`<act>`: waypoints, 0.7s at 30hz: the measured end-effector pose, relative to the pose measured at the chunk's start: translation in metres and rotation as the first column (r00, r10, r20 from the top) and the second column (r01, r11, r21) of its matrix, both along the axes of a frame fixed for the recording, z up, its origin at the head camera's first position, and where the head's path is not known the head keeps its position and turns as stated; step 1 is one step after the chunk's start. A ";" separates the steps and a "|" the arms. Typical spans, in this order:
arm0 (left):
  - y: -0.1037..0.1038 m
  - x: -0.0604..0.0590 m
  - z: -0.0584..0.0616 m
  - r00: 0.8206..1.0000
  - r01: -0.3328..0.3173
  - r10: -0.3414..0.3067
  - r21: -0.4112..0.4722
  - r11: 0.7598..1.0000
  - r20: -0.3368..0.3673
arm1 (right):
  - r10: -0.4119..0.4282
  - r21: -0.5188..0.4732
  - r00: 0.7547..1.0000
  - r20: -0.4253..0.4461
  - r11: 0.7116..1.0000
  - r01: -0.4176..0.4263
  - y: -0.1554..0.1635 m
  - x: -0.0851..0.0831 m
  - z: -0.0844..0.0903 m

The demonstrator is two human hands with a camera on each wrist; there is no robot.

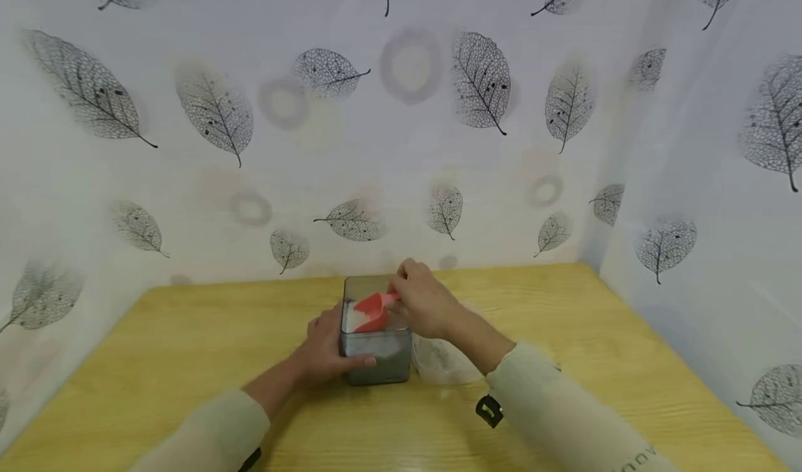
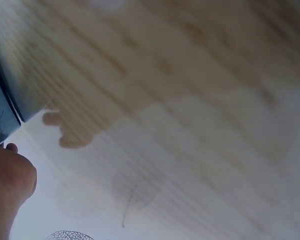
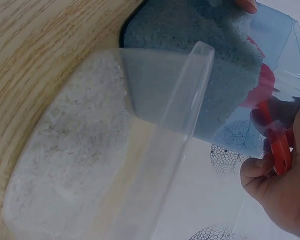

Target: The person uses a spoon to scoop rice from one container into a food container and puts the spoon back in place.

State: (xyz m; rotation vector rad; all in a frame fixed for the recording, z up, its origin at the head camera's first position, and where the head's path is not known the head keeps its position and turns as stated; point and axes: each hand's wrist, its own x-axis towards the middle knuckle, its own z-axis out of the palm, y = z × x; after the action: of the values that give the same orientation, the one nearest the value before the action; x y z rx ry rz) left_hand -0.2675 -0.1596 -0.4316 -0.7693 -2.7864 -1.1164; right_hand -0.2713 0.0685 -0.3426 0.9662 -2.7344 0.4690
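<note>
Fingers of the right hand (image 1: 422, 305) pinch the handle of a red plastic scoop (image 1: 373, 311), whose bowl dips into the open top of a square smoky-grey container (image 1: 376, 347) and carries a little white granular stuff. From the right wrist view the thumb and forefinger curl tight round that red handle — the scoop (image 3: 277, 150) shows through the tinted wall. The left hand (image 1: 326, 350) wraps the container's left side, thumb laid across its front face, steadying it on the wooden table (image 1: 188, 347). White grains fill the lower half of the container (image 3: 200, 55). Just to its right, touching or nearly so, sits a shallow clear plastic tub (image 3: 90, 160) — also heaped with the same white grains. Leaf-patterned white sheeting (image 1: 476, 82) walls in the table on three sides.
</note>
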 end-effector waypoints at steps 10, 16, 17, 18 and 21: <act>0.001 0.003 -0.001 0.999 -0.002 0.001 0.029 1.000 0.036 | -0.025 -0.020 1.000 -0.011 1.000 0.025 0.002 0.005 -0.003; -0.001 0.002 -0.001 1.000 -0.002 0.001 0.024 1.000 0.031 | -0.042 -0.012 0.998 -0.043 0.999 0.041 0.002 0.005 -0.002; -0.001 0.001 -0.001 0.999 -0.004 0.003 0.020 1.000 0.033 | -0.044 -0.010 0.998 -0.048 0.999 0.043 0.002 0.005 -0.001; -0.001 0.000 -0.001 0.999 -0.008 0.007 0.014 1.000 0.035 | -0.045 -0.007 0.998 -0.049 0.999 0.045 0.002 0.004 0.000; -0.001 0.000 0.001 0.999 -0.007 0.007 0.001 1.000 0.034 | -0.049 0.009 0.999 -0.015 0.999 0.050 0.002 0.003 0.005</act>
State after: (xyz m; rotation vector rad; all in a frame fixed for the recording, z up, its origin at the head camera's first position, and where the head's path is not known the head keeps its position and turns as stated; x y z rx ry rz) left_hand -0.2678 -0.1611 -0.4308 -0.7469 -2.8133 -1.1407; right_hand -0.2684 0.0705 -0.3375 0.8983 -2.7426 0.4389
